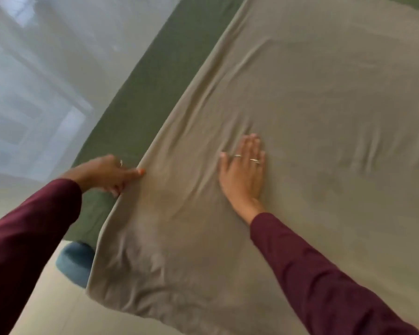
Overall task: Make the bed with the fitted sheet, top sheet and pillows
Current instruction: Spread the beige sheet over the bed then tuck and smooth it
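A: Left to right. Our left hand (111, 174) pinches the side edge of the soft taupe top sheet (312, 97), which lies spread over the dark green fitted sheet (155, 93) on the bed.

B: Our right hand (243, 170) lies flat, fingers straight, pressing the wrinkled cloth.

A: We judge it light, limp, easily dragged; best taken at hem or corner.

B: Pillows we can't see. The blue rounded object (74, 263) on the floor is half hidden; frame blurred, bed's far end cut off.
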Motion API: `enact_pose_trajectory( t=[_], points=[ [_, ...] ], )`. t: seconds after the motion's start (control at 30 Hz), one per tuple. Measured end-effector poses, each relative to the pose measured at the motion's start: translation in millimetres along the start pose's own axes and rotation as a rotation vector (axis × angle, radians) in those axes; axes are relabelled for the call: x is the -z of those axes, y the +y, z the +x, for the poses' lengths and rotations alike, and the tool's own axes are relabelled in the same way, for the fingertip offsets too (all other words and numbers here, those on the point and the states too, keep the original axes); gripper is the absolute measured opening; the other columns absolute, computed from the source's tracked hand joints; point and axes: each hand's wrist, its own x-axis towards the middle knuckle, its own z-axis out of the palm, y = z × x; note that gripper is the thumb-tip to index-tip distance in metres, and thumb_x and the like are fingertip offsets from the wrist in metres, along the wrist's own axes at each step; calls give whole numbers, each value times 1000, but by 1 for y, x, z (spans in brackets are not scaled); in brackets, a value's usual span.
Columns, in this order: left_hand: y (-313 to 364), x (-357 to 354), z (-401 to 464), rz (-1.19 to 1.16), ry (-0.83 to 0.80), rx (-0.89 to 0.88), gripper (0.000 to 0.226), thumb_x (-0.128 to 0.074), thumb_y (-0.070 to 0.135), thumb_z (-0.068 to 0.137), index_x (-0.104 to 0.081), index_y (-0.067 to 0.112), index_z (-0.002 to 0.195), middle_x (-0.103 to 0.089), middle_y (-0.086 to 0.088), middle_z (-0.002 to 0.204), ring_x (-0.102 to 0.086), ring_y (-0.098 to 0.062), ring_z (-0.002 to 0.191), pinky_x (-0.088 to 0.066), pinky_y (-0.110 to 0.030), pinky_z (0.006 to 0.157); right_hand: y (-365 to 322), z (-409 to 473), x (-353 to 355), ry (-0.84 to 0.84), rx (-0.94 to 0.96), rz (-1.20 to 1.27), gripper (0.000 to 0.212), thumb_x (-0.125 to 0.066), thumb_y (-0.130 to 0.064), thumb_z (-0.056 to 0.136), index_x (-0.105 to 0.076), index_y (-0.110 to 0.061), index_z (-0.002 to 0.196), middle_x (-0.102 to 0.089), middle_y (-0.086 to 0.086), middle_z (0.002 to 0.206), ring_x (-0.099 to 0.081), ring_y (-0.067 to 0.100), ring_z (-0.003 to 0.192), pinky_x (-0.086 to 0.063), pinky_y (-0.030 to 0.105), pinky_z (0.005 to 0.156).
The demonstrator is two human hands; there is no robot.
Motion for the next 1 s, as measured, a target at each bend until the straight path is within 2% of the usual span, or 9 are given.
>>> enact_pose_trajectory(
  t=[0.17,0.23,0.37,0.43,0.53,0.67,0.83,0.9,1.0],
  points=[
    [101,8,44,109,527,-200,51,-42,57,92,-62,10,92,-64,-17,97,-62,-36,93,-49,-41,80,-47,-7,2,-278,436,87,63,-23,-47,100,-17,-13,153,-8,4,161,-4,15,148,1,36,120],
    [135,10,53,131,610,-224,53,-38,56,94,-60,7,98,-62,-20,104,-59,-40,98,-45,-43,81,-28,7,17,-322,419,223,58,-25,-46,102,-17,-20,153,-7,-2,161,-3,10,148,1,33,119],
    [178,26,73,237,716,-294,54,-31,51,98,-53,2,106,-60,-26,110,-57,-44,102,-42,-45,79,67,39,47,-40,65,177,69,-12,-54,93,-24,-19,151,-14,1,160,-9,14,148,-4,36,118],
    [192,32,84,315,722,-322,52,-30,47,99,-51,1,111,-58,-29,113,-56,-46,104,-42,-47,81,124,49,60,72,-143,88,71,-14,-54,94,-24,-14,151,-14,6,160,-11,18,148,-5,38,118],
    [202,40,94,421,681,-388,41,-33,36,100,-58,8,115,-58,-28,114,-57,-46,103,-43,-47,83,183,60,77,55,-357,-58,67,-20,-51,99,-17,-11,153,-8,7,161,-5,19,148,-2,40,119],
    [182,59,124,340,603,-400,40,-34,44,93,-61,20,110,-64,-24,104,-60,-44,91,-50,-51,84,193,75,78,13,-490,-81,70,-22,-51,100,-10,-8,153,-3,9,161,0,20,148,2,40,118],
    [167,64,163,29,455,-355,50,-39,51,92,-63,11,110,-64,-25,108,-58,-46,98,-47,-54,89,106,93,46,26,-432,-17,75,-27,-52,99,-5,-4,152,0,14,160,2,25,148,4,40,118],
    [161,69,170,-106,359,-344,48,-43,58,89,-65,19,105,-65,-20,101,-61,-39,88,-50,-53,88,64,98,34,10,-311,4,75,-28,-52,98,-5,-5,152,2,13,160,4,24,148,6,39,118],
    [159,76,174,-299,218,-309,36,-50,47,93,-65,17,106,-60,-12,90,-56,-27,74,-52,-43,75,14,99,25,-99,-33,-2,73,-28,-52,99,-4,-11,153,4,7,161,7,18,148,7,38,119]
  ],
)
